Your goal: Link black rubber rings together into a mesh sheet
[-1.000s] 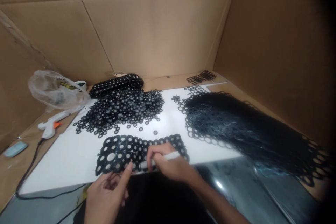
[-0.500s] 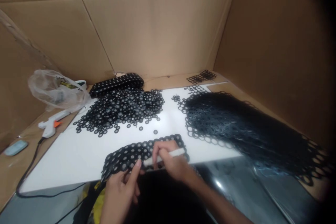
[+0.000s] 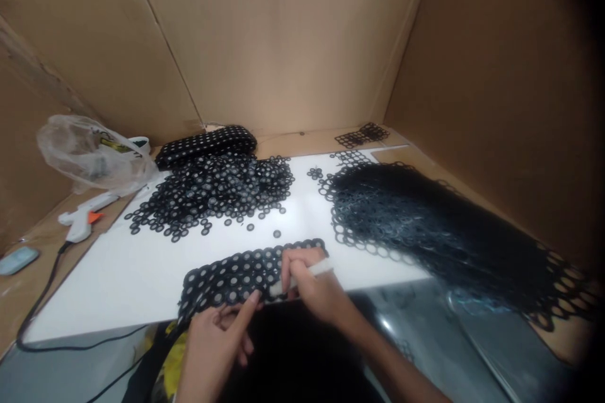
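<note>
Right grip [image 3: 312,284]: closed on white pen-shaped tool [image 3: 322,266], tip at black ring-mesh strip [image 3: 229,276]. Left grip [image 3: 220,335]: pinching strip's near edge. Strip beyond left grip, long axis left-to-right.

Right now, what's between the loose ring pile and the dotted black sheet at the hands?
Head view shows white board with a few stray rings, one close to the far edge of the dotted black sheet.

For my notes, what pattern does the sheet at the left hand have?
The sheet is black with pale round spots; head view shows it.
</note>
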`<state>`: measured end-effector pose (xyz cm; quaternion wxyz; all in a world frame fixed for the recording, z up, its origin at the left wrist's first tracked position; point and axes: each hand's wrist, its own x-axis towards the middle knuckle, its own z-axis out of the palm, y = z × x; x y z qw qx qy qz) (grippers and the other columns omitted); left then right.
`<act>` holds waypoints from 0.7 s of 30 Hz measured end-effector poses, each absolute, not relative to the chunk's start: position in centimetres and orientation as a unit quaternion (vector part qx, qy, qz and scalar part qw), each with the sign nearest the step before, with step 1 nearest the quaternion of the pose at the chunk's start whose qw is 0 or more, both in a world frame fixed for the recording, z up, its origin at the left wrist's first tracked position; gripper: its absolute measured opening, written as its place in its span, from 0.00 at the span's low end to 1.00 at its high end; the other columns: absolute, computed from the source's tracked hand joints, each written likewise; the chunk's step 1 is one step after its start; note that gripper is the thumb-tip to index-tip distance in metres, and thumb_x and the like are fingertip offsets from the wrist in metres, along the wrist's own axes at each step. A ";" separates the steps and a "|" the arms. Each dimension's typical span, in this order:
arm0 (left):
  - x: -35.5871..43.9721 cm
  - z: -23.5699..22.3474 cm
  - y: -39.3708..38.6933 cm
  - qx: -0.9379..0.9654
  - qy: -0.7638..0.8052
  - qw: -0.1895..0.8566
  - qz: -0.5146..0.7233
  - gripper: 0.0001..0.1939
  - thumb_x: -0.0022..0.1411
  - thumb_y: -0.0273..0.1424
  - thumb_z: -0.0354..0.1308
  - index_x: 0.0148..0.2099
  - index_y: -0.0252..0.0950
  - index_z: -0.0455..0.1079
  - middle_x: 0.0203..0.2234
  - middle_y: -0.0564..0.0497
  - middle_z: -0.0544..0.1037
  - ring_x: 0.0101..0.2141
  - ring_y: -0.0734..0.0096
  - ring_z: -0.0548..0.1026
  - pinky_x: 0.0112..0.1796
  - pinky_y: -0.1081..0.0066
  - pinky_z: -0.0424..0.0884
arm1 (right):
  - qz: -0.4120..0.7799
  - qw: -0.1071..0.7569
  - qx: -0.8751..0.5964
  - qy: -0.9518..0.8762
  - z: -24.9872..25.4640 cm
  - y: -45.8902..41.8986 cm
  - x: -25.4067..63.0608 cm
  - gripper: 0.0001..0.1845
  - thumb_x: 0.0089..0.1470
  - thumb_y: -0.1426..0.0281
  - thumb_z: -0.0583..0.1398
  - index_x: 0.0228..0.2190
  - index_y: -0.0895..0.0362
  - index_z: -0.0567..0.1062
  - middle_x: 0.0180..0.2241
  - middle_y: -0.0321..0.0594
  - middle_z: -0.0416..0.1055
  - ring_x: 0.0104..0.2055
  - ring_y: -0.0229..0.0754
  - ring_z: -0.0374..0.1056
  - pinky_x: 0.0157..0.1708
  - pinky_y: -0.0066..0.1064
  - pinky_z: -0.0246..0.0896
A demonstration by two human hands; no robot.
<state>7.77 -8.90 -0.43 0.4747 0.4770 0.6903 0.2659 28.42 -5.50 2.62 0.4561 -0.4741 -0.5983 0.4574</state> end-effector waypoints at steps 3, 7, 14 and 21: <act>7.7 -0.4 -8.9 0.477 0.688 0.478 0.266 0.42 0.52 0.70 0.64 0.36 0.30 0.84 0.13 0.47 0.75 0.14 0.65 0.72 0.20 0.70 0.65 | 0.493 0.440 -0.479 -0.579 2.2 -5.2 28.6 0.18 0.55 0.74 0.50 0.19 0.55 0.72 0.20 0.35 0.73 0.22 0.39 0.70 0.24 0.26 0.61; 7.7 -0.8 -9.0 0.485 0.683 0.468 0.281 0.40 0.54 0.68 0.64 0.34 0.31 0.84 0.12 0.49 0.73 0.13 0.66 0.71 0.20 0.70 0.67 | 0.495 0.439 -0.472 -0.582 2.0 -5.1 28.8 0.17 0.56 0.75 0.50 0.20 0.55 0.72 0.20 0.35 0.73 0.23 0.39 0.70 0.25 0.26 0.62; 8.0 -1.2 -10.1 0.536 0.688 0.341 0.350 0.31 0.58 0.62 0.66 0.27 0.38 0.82 0.14 0.50 0.76 0.15 0.67 0.71 0.18 0.71 0.67 | 0.395 0.409 -0.431 -0.701 2.0 -5.6 28.3 0.15 0.57 0.77 0.52 0.23 0.56 0.73 0.25 0.33 0.74 0.28 0.37 0.68 0.32 0.27 0.58; 8.3 0.1 -9.8 0.523 0.705 0.329 0.347 0.34 0.56 0.66 0.66 0.19 0.41 0.73 0.12 0.51 0.71 0.14 0.68 0.69 0.19 0.70 0.67 | 0.479 0.480 -0.447 -0.584 2.3 -5.5 29.0 0.17 0.55 0.74 0.50 0.18 0.55 0.71 0.20 0.37 0.71 0.25 0.40 0.67 0.28 0.28 0.59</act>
